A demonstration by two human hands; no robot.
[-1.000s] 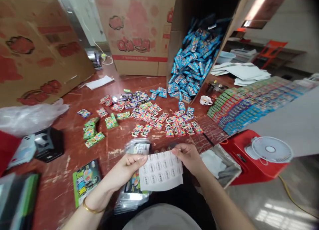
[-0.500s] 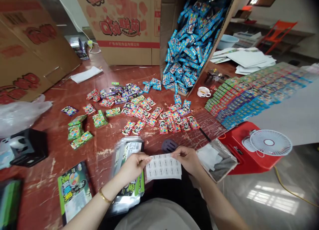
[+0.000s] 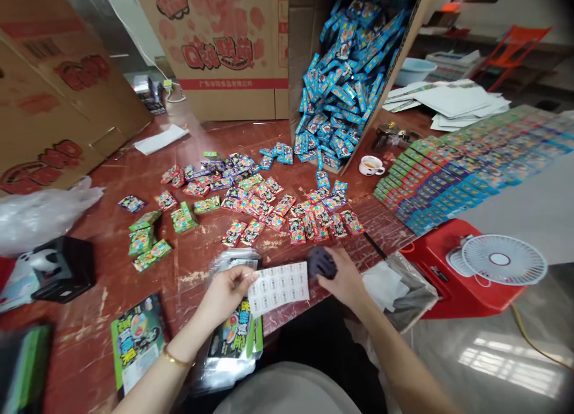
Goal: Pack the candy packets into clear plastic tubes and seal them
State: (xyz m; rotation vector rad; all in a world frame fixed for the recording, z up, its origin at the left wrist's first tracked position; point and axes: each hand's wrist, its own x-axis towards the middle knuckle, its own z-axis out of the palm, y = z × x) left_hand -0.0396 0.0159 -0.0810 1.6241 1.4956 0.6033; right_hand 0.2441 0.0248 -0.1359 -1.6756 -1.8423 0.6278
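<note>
My left hand (image 3: pixel 226 292) pinches the left edge of a white sheet of round stickers (image 3: pixel 278 286) and holds it just above the red floor. My right hand (image 3: pixel 344 278) has its fingers closed on a small dark object (image 3: pixel 321 262) at the sheet's right edge. Under the sheet lies a stack of clear bags with green printed packs (image 3: pixel 234 337). Beyond my hands, several small colourful candy packets (image 3: pixel 269 203) are scattered over the floor.
A tipped cardboard box (image 3: pixel 309 55) spills blue packets (image 3: pixel 343 85). Rows of sorted packets (image 3: pixel 452 169) lie at the right, beside a red stool (image 3: pixel 442 270) with a small white fan (image 3: pixel 503 260). A cup (image 3: pixel 370 165), a white plastic bag (image 3: pixel 40 213) and large cartons (image 3: pixel 49 97) stand around.
My right hand let go of the sticker sheet and closed on the dark object beside it. The left hand now holds the sheet alone, slightly lower and to the left.
</note>
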